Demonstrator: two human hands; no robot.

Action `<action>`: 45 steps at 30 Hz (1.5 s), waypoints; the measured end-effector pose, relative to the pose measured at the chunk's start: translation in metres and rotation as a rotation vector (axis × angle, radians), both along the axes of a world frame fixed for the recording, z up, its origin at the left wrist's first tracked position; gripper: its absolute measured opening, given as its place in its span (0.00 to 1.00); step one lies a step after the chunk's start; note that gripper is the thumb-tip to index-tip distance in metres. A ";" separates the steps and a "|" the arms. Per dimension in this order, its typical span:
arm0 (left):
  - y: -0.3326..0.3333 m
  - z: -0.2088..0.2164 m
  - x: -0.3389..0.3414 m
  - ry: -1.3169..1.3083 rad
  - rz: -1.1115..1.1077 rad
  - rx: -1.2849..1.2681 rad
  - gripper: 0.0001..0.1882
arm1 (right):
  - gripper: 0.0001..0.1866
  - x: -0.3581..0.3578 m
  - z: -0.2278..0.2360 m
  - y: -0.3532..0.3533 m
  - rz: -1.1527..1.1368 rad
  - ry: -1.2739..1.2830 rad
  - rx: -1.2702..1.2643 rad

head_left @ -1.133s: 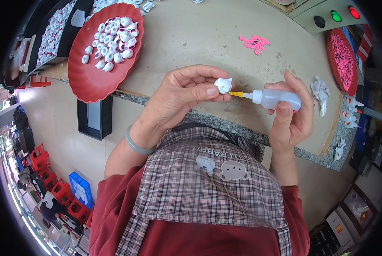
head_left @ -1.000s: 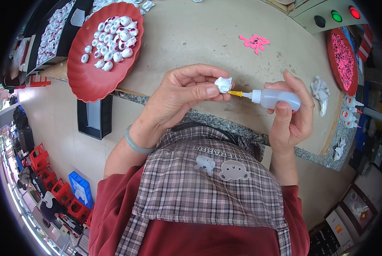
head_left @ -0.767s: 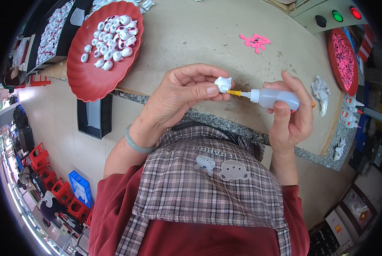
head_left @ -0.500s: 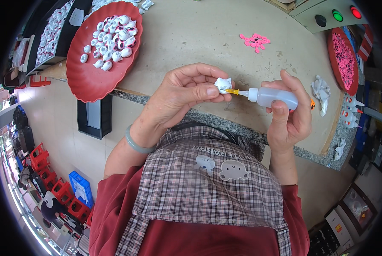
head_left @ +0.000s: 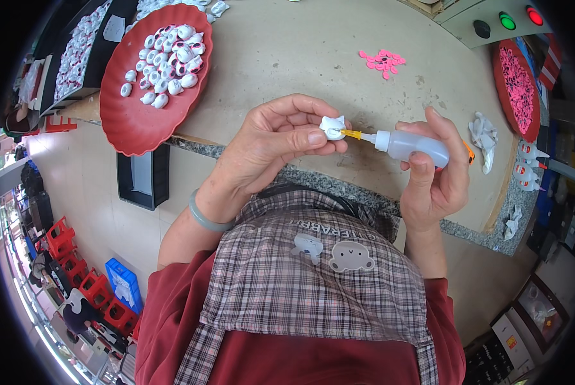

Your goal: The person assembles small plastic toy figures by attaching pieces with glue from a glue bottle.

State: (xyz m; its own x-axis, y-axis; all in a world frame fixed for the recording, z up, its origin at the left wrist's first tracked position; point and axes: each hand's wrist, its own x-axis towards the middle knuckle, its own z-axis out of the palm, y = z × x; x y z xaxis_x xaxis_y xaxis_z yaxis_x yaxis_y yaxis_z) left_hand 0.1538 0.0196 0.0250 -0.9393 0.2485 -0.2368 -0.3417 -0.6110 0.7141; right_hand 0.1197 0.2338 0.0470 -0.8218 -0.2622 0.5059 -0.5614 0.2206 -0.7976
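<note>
A small white figurine piece with pointed ears [head_left: 332, 126] is pinched between the thumb and fingers of my left hand [head_left: 284, 131]. My right hand [head_left: 438, 176] grips a translucent squeeze bottle [head_left: 416, 149] lying sideways, its yellow needle tip [head_left: 351, 133] pointing left. The tip meets the white piece at its face; whether any liquid comes out is too small to see. Both hands are above the near edge of the table. Farther off on the tabletop lies a loose group of small pink pieces [head_left: 382, 62].
At the left a red scalloped tray [head_left: 133, 125] holds many white pieces with dark, pink-edged openings. Another red tray [head_left: 525, 128] at the right holds pink pieces. A crumpled white tissue [head_left: 484, 133] and several small bottles [head_left: 526, 174] lie nearby. A control box [head_left: 486, 19] stands behind.
The white piece has turned and shifted slightly left in my left hand. The squeeze bottle stays in my right hand, its tip still at the piece.
</note>
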 end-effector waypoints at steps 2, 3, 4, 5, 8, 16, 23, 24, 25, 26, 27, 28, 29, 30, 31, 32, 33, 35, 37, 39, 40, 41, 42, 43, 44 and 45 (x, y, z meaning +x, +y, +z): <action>0.000 0.000 0.000 0.000 0.003 0.001 0.14 | 0.23 0.000 -0.001 0.001 -0.009 0.011 0.004; 0.000 0.001 0.000 0.000 0.006 0.001 0.14 | 0.23 -0.001 -0.002 0.002 -0.018 0.023 0.009; 0.000 0.001 0.000 0.000 0.005 0.002 0.14 | 0.23 0.000 -0.002 0.002 -0.019 0.023 0.009; 0.000 0.001 0.000 -0.007 0.007 0.002 0.14 | 0.23 0.000 -0.001 0.002 -0.023 0.014 0.013; 0.000 0.000 0.000 -0.009 0.014 0.003 0.14 | 0.23 0.001 0.000 0.003 -0.029 -0.004 0.028; 0.000 0.000 0.000 -0.015 0.023 -0.018 0.14 | 0.23 0.000 0.000 0.003 -0.026 0.007 0.037; -0.001 -0.001 -0.001 -0.008 0.021 -0.022 0.14 | 0.22 0.001 0.000 0.003 -0.015 0.016 0.056; -0.001 -0.001 -0.001 -0.006 0.020 -0.026 0.14 | 0.22 0.000 0.000 0.003 -0.014 0.030 0.069; -0.001 -0.002 -0.001 -0.006 0.020 -0.026 0.14 | 0.22 0.001 0.001 0.003 -0.014 0.030 0.069; -0.001 -0.003 -0.001 -0.006 0.020 -0.024 0.14 | 0.21 0.001 0.002 0.003 -0.007 0.008 0.054; -0.001 -0.003 -0.001 -0.005 0.019 -0.022 0.14 | 0.21 0.001 0.002 0.002 -0.001 -0.013 0.039; -0.001 -0.004 -0.001 -0.005 0.019 -0.022 0.14 | 0.21 0.001 0.002 0.002 -0.001 -0.014 0.039; 0.000 -0.004 -0.001 -0.008 0.016 -0.022 0.14 | 0.21 0.000 0.001 0.002 0.008 0.000 0.055; 0.000 -0.004 -0.001 -0.010 0.013 -0.022 0.14 | 0.22 -0.001 0.000 0.001 0.017 0.014 0.070; 0.000 -0.004 -0.002 -0.010 0.013 -0.022 0.14 | 0.22 -0.001 0.000 0.001 0.017 0.014 0.070; 0.001 -0.004 -0.002 -0.010 0.010 -0.016 0.14 | 0.22 -0.001 0.000 0.000 0.014 0.005 0.061; 0.001 -0.003 -0.002 -0.009 0.006 -0.009 0.14 | 0.22 0.000 -0.001 -0.001 0.012 -0.004 0.052; 0.001 -0.002 -0.003 -0.025 0.006 0.018 0.14 | 0.23 -0.001 -0.005 -0.001 0.004 -0.008 0.007; 0.001 -0.001 -0.003 -0.041 0.006 0.045 0.14 | 0.23 -0.001 -0.007 0.001 -0.003 -0.013 -0.038; 0.001 -0.002 -0.004 -0.041 -0.008 0.101 0.14 | 0.24 -0.002 -0.006 0.004 -0.009 -0.068 -0.096; 0.001 -0.002 -0.004 -0.041 -0.009 0.101 0.14 | 0.24 -0.002 -0.007 0.005 -0.010 -0.068 -0.097; 0.002 -0.003 -0.004 -0.043 -0.007 0.126 0.14 | 0.24 -0.002 -0.008 0.006 -0.014 -0.060 -0.099; 0.002 -0.003 -0.003 -0.045 -0.005 0.152 0.15 | 0.24 -0.002 -0.009 0.006 -0.017 -0.053 -0.101; 0.002 -0.004 -0.003 -0.046 -0.006 0.153 0.15 | 0.24 -0.002 -0.009 0.006 -0.018 -0.053 -0.099; 0.002 -0.005 -0.004 -0.049 -0.005 0.177 0.15 | 0.23 -0.002 -0.009 0.005 -0.021 -0.053 -0.093; 0.001 -0.006 -0.004 -0.053 -0.005 0.201 0.15 | 0.23 -0.002 -0.009 0.004 -0.024 -0.052 -0.087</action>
State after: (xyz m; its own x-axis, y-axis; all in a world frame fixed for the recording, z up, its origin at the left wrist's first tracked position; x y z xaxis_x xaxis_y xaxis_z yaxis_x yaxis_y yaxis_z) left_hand 0.1503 0.0208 0.0189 -0.9254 0.3002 -0.2312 -0.3789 -0.7379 0.5585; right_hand 0.1177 0.2382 0.0377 -0.8531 -0.1992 0.4823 -0.5141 0.1623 -0.8422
